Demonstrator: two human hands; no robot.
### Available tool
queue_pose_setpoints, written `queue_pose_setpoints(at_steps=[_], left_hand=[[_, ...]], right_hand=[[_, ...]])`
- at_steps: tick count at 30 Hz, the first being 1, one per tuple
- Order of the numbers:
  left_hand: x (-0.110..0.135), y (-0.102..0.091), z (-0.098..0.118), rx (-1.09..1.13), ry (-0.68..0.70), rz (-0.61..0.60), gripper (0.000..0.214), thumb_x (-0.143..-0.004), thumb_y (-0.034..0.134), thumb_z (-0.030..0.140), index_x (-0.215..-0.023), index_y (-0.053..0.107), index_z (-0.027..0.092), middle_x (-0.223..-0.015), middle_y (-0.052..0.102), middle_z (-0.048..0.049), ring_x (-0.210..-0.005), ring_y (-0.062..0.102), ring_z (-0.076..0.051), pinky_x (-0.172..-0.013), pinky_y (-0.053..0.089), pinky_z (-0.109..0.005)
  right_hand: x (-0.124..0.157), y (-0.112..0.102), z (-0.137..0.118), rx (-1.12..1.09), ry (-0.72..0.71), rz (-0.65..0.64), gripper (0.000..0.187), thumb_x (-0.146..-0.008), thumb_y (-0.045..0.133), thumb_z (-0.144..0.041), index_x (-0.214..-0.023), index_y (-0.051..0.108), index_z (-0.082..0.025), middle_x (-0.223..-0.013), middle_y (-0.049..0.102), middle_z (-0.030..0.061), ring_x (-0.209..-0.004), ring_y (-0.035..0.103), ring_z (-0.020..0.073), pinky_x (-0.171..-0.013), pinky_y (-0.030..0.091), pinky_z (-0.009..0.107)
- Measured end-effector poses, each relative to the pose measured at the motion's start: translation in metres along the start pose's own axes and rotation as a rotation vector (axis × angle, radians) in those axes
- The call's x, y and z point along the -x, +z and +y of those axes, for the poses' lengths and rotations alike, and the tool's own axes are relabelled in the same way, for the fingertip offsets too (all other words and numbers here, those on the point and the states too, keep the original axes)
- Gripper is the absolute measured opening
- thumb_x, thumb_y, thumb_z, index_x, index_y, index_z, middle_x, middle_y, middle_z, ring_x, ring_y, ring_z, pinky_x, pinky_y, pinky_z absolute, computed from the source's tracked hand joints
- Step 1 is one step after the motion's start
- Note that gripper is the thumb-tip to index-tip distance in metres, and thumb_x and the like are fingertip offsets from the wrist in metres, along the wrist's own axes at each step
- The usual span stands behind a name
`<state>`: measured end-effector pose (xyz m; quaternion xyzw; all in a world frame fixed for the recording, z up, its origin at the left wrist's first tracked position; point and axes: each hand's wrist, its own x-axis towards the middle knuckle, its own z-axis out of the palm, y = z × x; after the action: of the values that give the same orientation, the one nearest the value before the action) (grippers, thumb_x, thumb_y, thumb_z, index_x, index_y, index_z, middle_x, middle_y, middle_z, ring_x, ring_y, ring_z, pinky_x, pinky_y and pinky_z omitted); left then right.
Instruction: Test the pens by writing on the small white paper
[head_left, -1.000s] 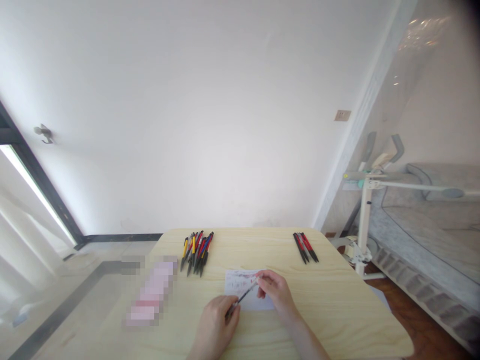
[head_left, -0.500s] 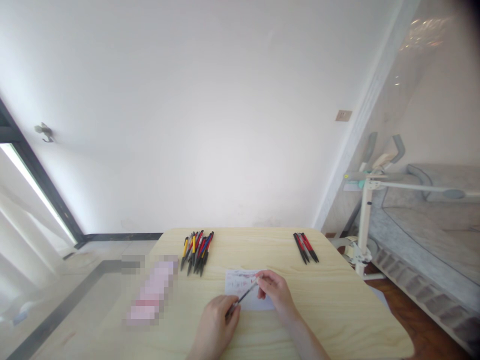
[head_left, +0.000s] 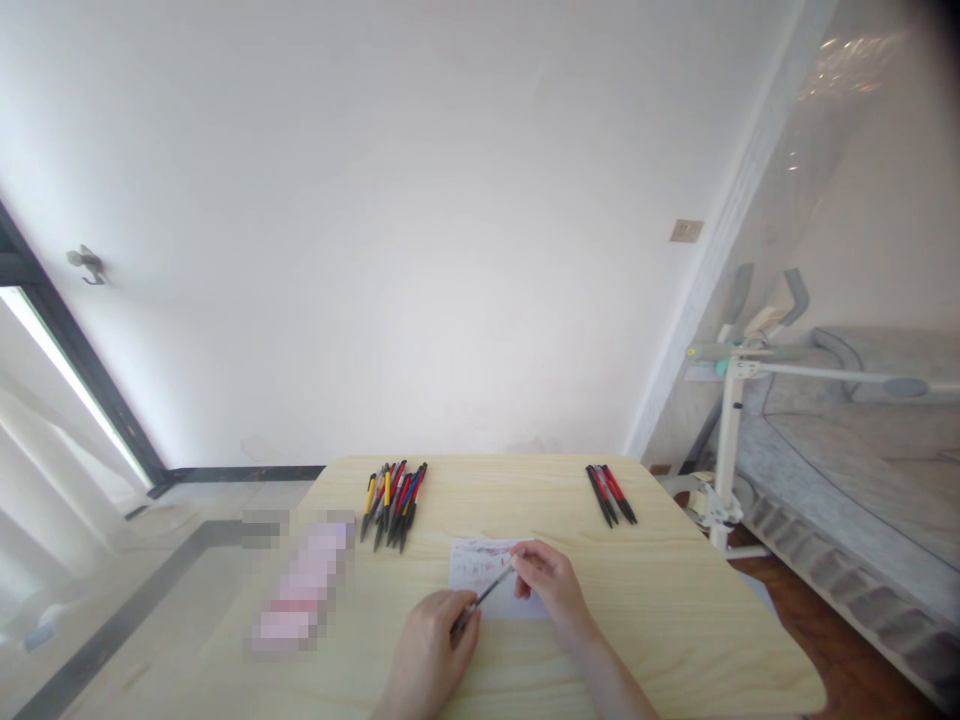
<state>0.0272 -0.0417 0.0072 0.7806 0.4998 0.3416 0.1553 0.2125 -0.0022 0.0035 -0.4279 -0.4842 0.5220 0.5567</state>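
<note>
A slim dark pen (head_left: pixel 493 585) slants between my two hands over the table. My left hand (head_left: pixel 437 640) is closed round its lower, darker end, while the fingertips of my right hand (head_left: pixel 547 580) pinch its upper, lighter end. Most of the lower part is hidden in my left fingers. Beneath the pen and my right hand lies a white sheet of paper (head_left: pixel 469 570) with dark and reddish scribbles. Farther off to the left is a heap of pens (head_left: pixel 394 505) with yellow, red, blue and grey barrels. A smaller group of red and black pens (head_left: pixel 610 495) lies at the far right.
The light wooden table (head_left: pixel 660 620) has a rounded right corner and backs toward a white wall (head_left: pixel 450 250). A blurred-out pink item (head_left: pixel 304 590) is at the left edge. Exercise equipment (head_left: pixel 729 440) and a grey sofa (head_left: pixel 862 450) stand to the right.
</note>
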Motion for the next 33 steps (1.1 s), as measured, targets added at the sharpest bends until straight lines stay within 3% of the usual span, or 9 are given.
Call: queue_pose_setpoints(at_steps=[33], left_hand=[[0.0012, 0.0029, -0.0039, 0.01, -0.018, -0.051, 0.019, -0.083, 0.046, 0.023, -0.091, 0.062, 0.022, -0.08, 0.067, -0.0034, -0.074, 0.06, -0.017, -0.068, 0.046, -0.027]], right_hand=[[0.0001, 0.0005, -0.0006, 0.029, 0.017, -0.047, 0.025, -0.069, 0.065, -0.036, -0.078, 0.061, -0.014, -0.05, 0.058, -0.0012, -0.044, 0.053, 0.0107, -0.045, 0.04, 0.021]])
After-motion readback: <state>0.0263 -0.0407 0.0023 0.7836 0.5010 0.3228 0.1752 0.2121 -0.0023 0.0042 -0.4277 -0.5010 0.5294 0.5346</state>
